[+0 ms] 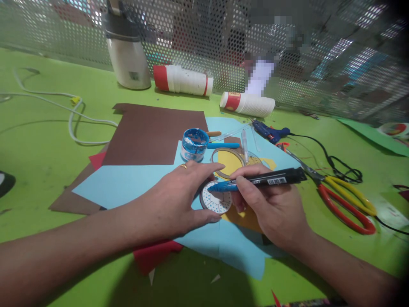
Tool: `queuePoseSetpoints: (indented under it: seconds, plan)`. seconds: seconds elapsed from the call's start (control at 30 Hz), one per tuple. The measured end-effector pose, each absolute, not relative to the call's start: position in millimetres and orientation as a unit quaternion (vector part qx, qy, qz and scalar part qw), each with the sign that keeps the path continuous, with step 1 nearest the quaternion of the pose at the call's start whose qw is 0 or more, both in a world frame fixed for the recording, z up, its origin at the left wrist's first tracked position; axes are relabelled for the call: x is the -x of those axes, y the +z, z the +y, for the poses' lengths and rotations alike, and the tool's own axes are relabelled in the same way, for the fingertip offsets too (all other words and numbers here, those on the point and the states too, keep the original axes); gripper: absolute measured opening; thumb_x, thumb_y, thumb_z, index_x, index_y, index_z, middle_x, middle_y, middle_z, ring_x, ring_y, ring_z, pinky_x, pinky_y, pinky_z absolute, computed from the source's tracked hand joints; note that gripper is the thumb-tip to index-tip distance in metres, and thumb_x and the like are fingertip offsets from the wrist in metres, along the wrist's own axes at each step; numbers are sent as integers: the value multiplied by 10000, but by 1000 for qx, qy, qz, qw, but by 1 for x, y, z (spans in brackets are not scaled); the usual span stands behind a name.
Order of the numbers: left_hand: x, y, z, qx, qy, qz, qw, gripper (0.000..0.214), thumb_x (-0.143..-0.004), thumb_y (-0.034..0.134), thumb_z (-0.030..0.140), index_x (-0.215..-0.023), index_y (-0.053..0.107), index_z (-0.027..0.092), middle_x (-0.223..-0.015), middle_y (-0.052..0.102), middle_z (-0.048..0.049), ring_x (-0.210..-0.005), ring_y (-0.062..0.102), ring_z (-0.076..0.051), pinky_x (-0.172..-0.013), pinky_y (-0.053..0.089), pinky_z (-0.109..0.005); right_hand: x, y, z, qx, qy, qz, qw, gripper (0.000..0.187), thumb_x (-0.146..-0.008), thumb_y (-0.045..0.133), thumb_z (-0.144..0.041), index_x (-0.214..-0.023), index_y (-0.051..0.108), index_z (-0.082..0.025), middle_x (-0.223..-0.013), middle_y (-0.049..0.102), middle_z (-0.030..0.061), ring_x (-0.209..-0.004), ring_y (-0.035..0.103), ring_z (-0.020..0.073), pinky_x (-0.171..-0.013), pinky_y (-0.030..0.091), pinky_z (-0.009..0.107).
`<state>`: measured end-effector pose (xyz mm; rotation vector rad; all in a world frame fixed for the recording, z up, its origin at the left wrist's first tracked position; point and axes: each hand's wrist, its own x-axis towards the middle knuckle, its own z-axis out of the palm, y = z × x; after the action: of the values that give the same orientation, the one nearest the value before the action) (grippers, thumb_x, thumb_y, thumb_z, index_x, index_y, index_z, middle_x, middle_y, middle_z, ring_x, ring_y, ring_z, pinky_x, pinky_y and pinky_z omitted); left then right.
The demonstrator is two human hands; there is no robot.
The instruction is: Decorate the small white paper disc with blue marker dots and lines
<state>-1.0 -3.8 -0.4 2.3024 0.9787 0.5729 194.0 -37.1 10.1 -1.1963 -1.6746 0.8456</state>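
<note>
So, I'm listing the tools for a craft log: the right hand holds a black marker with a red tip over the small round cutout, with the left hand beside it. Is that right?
Not quite. The tip is blue, not red. The head view shows the right hand holding the black marker over the small round cutout, with the left hand beside it.

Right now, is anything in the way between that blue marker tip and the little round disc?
Nothing visible. The marker in the right hand has its blue tip right at the rim of the white disc. The left hand lies beside the disc, forefinger above and thumb below it.
</note>
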Motion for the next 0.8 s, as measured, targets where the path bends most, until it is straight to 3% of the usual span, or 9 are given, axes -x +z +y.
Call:
queuePoseSetpoints:
  seconds: [0.8]
  plan:
    - [1, 1, -4, -861, 204, 374, 277, 729, -760, 739, 302, -1405, 422, 183, -1322, 585, -112, -1215, 524, -297, -1035, 422, -455, -190, 16, -34, 515, 291, -674, 443, 97, -884, 618, -217, -792, 625, -187, -506, 563, -64, -460, 536, 78, -466, 476, 189]
